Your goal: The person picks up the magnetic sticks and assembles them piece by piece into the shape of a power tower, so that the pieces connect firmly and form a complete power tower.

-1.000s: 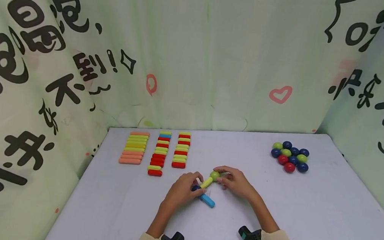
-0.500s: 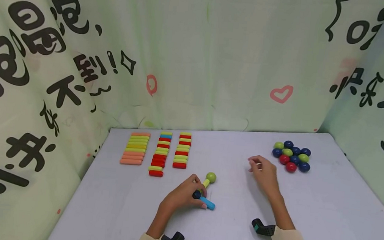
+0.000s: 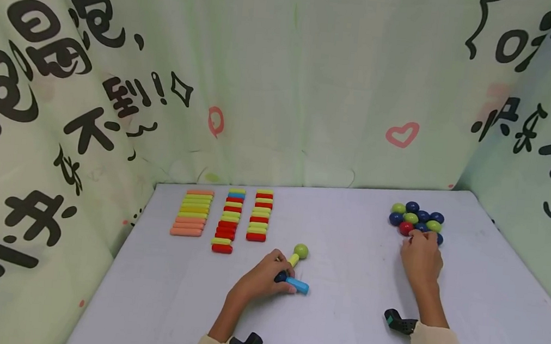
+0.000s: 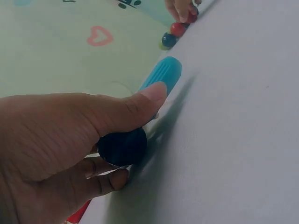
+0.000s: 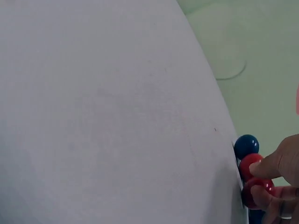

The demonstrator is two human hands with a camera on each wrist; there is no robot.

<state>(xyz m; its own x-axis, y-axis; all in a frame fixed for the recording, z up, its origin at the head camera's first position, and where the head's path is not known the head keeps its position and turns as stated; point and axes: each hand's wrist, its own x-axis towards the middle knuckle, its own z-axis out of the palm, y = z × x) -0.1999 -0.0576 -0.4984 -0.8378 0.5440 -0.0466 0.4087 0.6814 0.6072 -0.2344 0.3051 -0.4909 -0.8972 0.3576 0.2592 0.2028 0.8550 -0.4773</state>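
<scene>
Left hand, head view: the left hand (image 3: 263, 276) is holding a built piece, fingers curled about the navy ball (image 3: 281, 277).
Blue rod: the blue rod (image 3: 298, 285) is pointing its free end to nearly 4 o'clock.
Yellow rod: the yellow rod (image 3: 294, 259) is running to 1 o'clock, the green ball (image 3: 301, 251) capping it; fingers are hiding the joint.
Right hand: the right hand (image 3: 422, 258) is leaning over the front of the ball cluster (image 3: 411, 218), well apart from the piece, between 2 and 3 o'clock of it.
Far red ball: the far red ball (image 3: 405, 228) is showing just beside the fingertips, at 11 o'clock.
Rods: left rods (image 3: 193, 208), middle rods (image 3: 229, 218) and right rods (image 3: 259, 214) are lying between 10 and 12 o'clock of the left hand.
Thumb, left wrist view: the left thumb is pressing along the blue rod, whose long axis is pointing to 1 o'clock, roughly towards the cluster.
Near red ball, right wrist view: the near red ball (image 5: 247, 196) is sitting in the right hand's pinch, right hand clearly nearer; whether it is clearing the table (image 5: 117, 116) cannot be told.
Obstacles: the far red ball is crowding the thumb at 12 o'clock.
</scene>
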